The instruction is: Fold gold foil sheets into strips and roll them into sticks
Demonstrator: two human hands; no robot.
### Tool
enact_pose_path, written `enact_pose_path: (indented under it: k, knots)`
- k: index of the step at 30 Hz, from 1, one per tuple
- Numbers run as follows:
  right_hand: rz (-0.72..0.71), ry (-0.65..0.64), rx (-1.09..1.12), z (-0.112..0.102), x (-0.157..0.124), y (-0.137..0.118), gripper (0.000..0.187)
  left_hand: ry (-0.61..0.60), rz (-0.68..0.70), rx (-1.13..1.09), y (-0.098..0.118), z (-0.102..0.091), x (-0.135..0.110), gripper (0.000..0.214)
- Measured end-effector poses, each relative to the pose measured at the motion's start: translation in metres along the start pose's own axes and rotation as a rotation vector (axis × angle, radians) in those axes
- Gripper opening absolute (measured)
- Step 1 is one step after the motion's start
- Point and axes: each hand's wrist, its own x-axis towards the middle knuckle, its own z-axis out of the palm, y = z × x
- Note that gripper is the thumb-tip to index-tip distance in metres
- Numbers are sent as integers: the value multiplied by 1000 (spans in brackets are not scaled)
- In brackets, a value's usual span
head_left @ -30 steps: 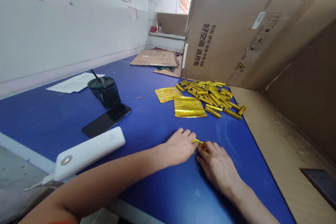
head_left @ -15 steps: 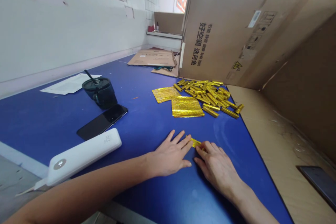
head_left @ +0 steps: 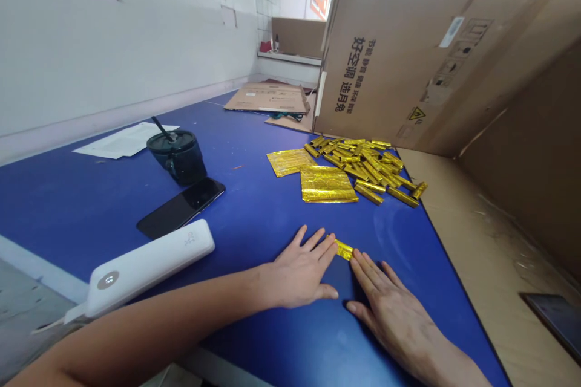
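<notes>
A narrow strip of gold foil (head_left: 344,250) lies on the blue table between my hands, its ends under my fingertips. My left hand (head_left: 302,269) is laid flat with fingers spread, pressing the strip's left end. At the other end, the straightened fingers of my right hand (head_left: 385,296) rest on the foil, thumb apart. Beyond them lie flat gold foil sheets, one square (head_left: 327,184) nearer and another (head_left: 289,162) behind it to the left. A heap of rolled gold foil tubes (head_left: 370,163) sits to their right.
On the left are a dark lidded cup (head_left: 176,154) with a straw, a black phone (head_left: 181,208), a long white device (head_left: 152,266) with a cable, and white paper (head_left: 124,140). A large cardboard box (head_left: 390,60) stands behind the heap. Another dark device (head_left: 551,317) lies right, on cardboard.
My right hand has unbent from a pinch at the strip's right end to flat, extended fingers, uncovering more foil. My left hand stays in place; the view has shifted slightly.
</notes>
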Motion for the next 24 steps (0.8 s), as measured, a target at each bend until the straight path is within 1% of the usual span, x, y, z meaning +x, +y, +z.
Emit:
enact_pose_path:
  k: [5,7,9,10,12,14,17,21,24]
  knots:
    - [13,26,-49,2,-7,0,58,3,2,-1,-1,-2,-2,71]
    - [9,41,-67,2,-6,-1,56,-7,-6,-1,5,-7,1,76]
    - [0,58,-82,3,-6,-1,53,-1,-28,-16,16,-11,8,84]
    - [-9,63,-88,3,-6,-1,51,9,-14,-38,22,-12,12,88]
    - [-31,63,-91,2,-6,0,52,19,70,-98,32,-12,22,89]
    - [-37,59,-84,1,-6,0,52,3,98,-163,36,-8,28,89]
    - [1,46,-75,-3,-5,-2,52,-21,109,-184,24,-3,27,89]
    - [24,3,-58,-3,-4,-3,56,-28,92,-101,-4,-3,10,84]
    - [25,1,-46,0,-7,0,58,-45,76,-71,-15,-6,0,81]
